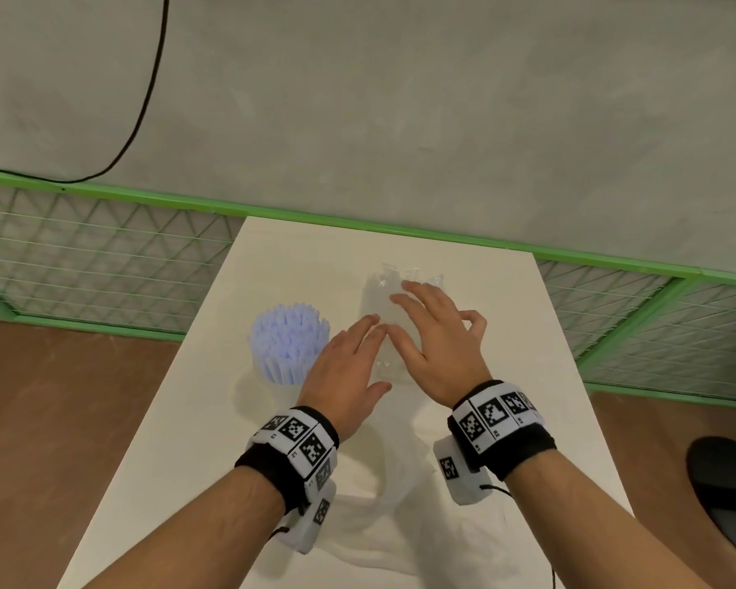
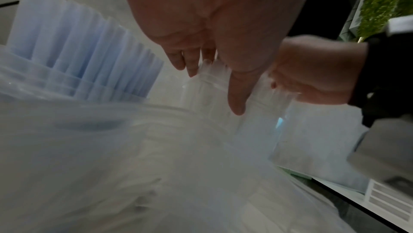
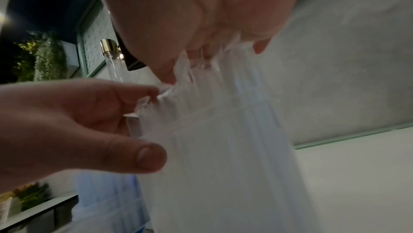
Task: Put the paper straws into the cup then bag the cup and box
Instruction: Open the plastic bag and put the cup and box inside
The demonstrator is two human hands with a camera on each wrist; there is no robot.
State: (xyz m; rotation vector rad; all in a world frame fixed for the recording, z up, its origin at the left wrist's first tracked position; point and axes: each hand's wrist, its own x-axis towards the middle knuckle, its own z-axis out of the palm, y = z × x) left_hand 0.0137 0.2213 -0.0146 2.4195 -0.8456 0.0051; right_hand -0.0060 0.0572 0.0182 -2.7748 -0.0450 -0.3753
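Note:
A clear cup (image 1: pixel 287 367) full of pale blue paper straws (image 1: pixel 287 329) stands left of centre on the white table (image 1: pixel 549 376). To its right stands a clear ribbed plastic box (image 1: pixel 383 286). My right hand (image 1: pixel 434 308) lies over the top of the box (image 3: pixel 212 139), fingers across it and thumb at its right side, holding it. My left hand (image 1: pixel 358 354) reaches in with straight fingers (image 2: pixel 192 67) that touch the box's left side; its thumb hangs free. A crumpled white bag (image 1: pixel 400 537) lies on the table between my forearms.
A green-framed mesh fence (image 1: pixel 103 257) runs behind the table below a grey wall with a black cable (image 1: pixel 145 99). A dark rounded object (image 1: pixel 723 495) sits off the table's right side over the brown floor.

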